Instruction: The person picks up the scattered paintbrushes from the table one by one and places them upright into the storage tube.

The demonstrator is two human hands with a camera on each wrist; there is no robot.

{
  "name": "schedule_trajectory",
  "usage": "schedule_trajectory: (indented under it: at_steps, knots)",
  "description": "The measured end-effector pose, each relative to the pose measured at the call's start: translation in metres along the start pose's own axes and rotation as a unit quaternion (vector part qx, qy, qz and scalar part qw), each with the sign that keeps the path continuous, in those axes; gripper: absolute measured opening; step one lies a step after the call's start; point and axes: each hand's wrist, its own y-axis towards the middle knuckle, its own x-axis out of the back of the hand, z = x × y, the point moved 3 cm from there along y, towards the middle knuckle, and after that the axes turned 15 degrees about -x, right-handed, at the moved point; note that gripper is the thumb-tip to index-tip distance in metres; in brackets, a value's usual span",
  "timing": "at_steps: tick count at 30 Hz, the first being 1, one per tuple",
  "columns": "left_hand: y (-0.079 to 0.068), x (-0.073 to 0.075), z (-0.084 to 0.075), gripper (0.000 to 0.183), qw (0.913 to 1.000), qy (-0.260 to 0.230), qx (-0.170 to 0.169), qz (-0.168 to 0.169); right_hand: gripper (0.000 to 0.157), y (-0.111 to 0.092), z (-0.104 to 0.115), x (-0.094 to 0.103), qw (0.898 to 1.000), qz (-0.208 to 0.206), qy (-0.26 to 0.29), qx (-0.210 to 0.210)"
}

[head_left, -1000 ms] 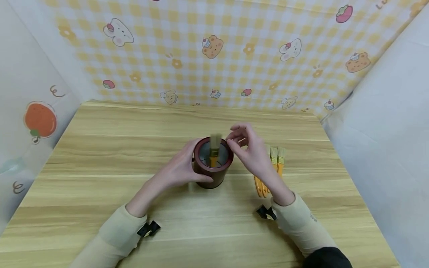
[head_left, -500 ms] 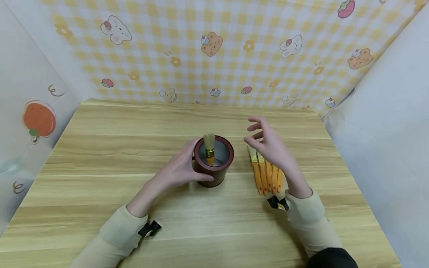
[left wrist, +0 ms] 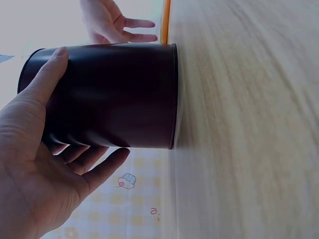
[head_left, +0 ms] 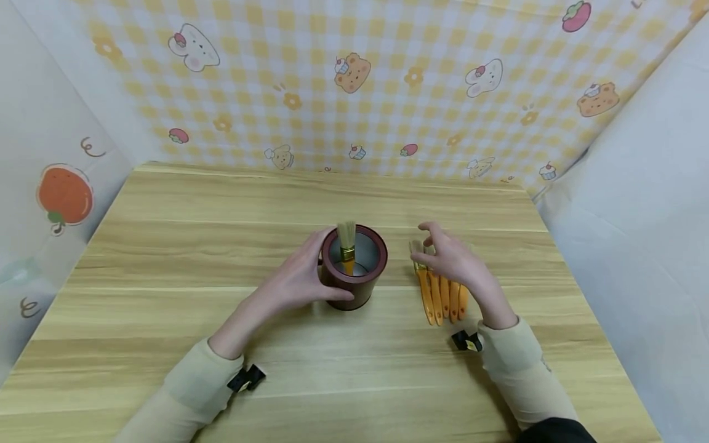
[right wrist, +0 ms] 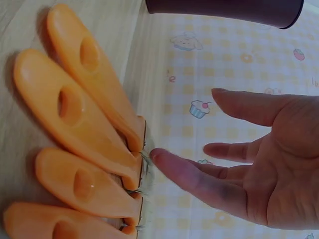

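My left hand grips a dark brown cylindrical pot standing on the table, thumb in front and fingers behind. The left wrist view shows the thumb along one side of the pot and the fingers under the other. Inside leans one paintbrush, bristles up past the rim, orange handle down in the pot. My right hand hovers over a row of several paintbrushes, fingers loosely bent and holding nothing. Its palm covers most of their bristles. In the right wrist view, a fingertip lies close to the orange handles.
The wood-grain table stretches around the pot and brushes. A yellow checked cloth with cartoon prints hangs along the back edge. White sheets enclose the left and right sides.
My right hand has drawn away from the pot's rim, moved right and then lowered over the row of brushes. The brush in the pot has come to rest leaning left. My left hand stays put.
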Motion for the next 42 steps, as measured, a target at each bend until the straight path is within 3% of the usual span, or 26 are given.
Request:
schedule_trajectory:
  at_steps: [10, 19, 42]
  knots:
    - [0.0, 0.001, 0.0, 0.117, 1.0, 0.003, -0.001, 0.0, 0.075, 0.007, -0.001, -0.009, 0.999, 0.02, -0.017, -0.038]
    - [0.001, 0.002, -0.002, 0.118, 1.0, 0.004, -0.003, 0.001, 0.079, 0.01, 0.002, -0.02, 0.999, 0.026, -0.029, -0.023]
    - [-0.001, 0.001, -0.001, 0.117, 1.0, 0.001, -0.004, 0.001, 0.086, 0.007, 0.008, -0.031, 0.997, -0.021, -0.069, -0.001]
